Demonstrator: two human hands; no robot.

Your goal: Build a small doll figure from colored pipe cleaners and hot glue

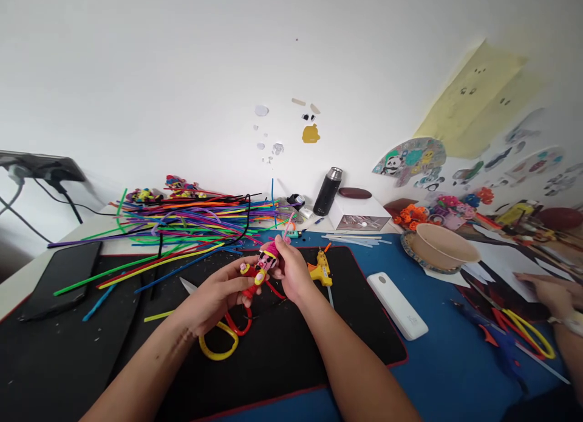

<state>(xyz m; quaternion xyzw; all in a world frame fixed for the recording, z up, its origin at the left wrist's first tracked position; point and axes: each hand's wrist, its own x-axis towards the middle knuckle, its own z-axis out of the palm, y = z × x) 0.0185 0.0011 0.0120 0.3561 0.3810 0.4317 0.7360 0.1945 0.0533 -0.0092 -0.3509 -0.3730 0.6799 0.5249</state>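
Note:
Between my two hands is a small pipe-cleaner doll (267, 259) with a pink top, a dark-eyed face and red and yellow parts below. My left hand (223, 291) closes around its lower body. Fingers of my right hand (291, 269) pinch its pink top, from which a pink stem (288, 223) sticks up. Under my left hand, scissors (219, 342) with red and yellow handles lie on the black mat (277, 373), their blades partly hidden. A yellow glue gun (322, 269) lies just right of my right hand.
Many coloured pipe cleaners (195, 218) spread across the back left. A black phone (64, 280) lies at left, a white power bank (398, 305) at right. A black flask (328, 191) stands behind. At far right another person's hand (553, 294) is near scissors and a blue glue gun (501, 349).

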